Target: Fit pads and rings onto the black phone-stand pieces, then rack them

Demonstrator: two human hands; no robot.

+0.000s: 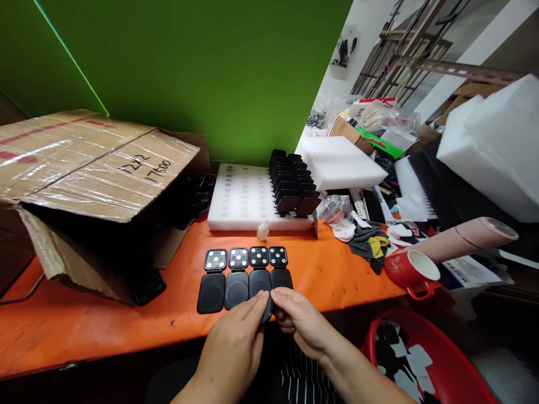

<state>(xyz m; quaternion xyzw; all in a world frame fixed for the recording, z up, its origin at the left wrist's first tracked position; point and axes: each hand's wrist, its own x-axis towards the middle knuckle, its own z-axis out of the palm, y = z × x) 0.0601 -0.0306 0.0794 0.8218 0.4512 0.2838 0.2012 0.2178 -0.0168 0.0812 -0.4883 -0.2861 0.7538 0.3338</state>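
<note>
At the table's front edge my left hand is closed around a flat black rounded pad, held tilted, its lower part hidden by the fingers. My right hand touches the pad's right edge, thumb and fingers pinched together; whether anything else is between them is hidden. Just beyond the hands lies a row of black hinged two-part pads, opened out flat. Their far, smaller halves carry pale round dots. The rightmost ones are partly covered by my hands.
Behind the row stand a small white dropper bottle and a white foam block with black pads upright in it. An open cardboard box fills the left. Right are a red mug, pink flask and red basin.
</note>
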